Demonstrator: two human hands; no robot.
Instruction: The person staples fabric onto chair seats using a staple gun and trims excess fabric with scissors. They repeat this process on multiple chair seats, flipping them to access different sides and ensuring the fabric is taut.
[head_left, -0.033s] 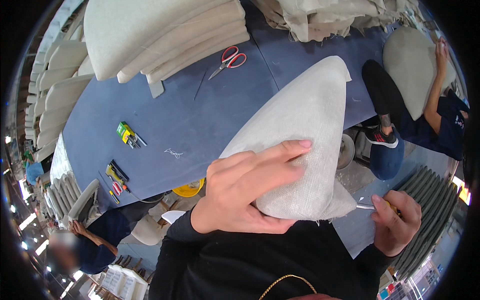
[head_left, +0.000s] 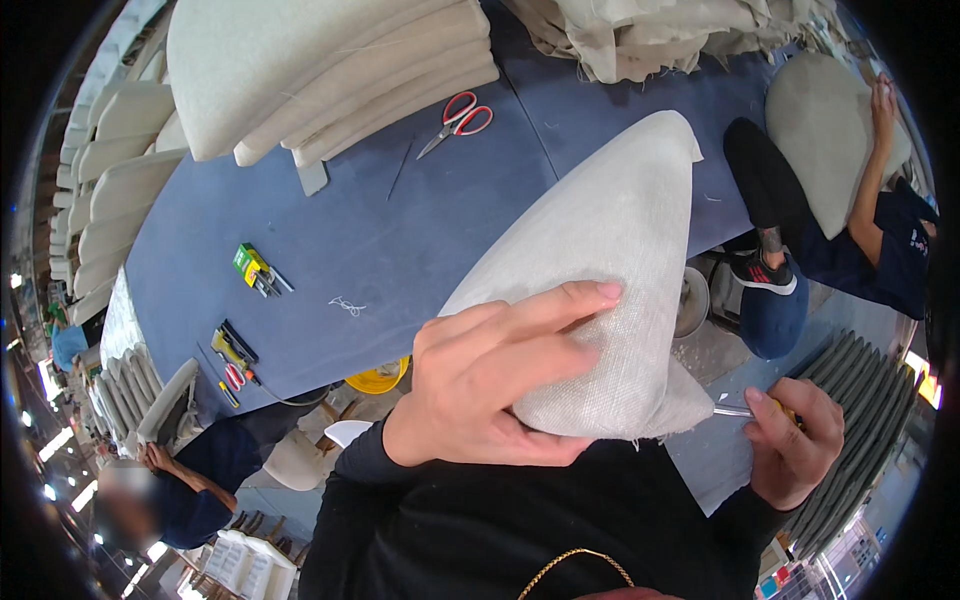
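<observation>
My left hand (head_left: 490, 385) grips the near end of a cream fabric-covered cushion (head_left: 610, 250), thumb under it and fingers spread over the top. The cushion tilts up and away from me over the blue table (head_left: 400, 230). My right hand (head_left: 795, 450) is closed on a small metal tool (head_left: 735, 411) whose tip meets the cushion's lower right corner. Black sleeves cover both my arms.
Red-handled scissors (head_left: 458, 118) lie on the table beside a stack of cream cushions (head_left: 320, 75). Small green and yellow tools (head_left: 255, 268) sit at the left. A seated person (head_left: 850, 230) holds a cushion at the right. Another person (head_left: 170, 490) is at the lower left.
</observation>
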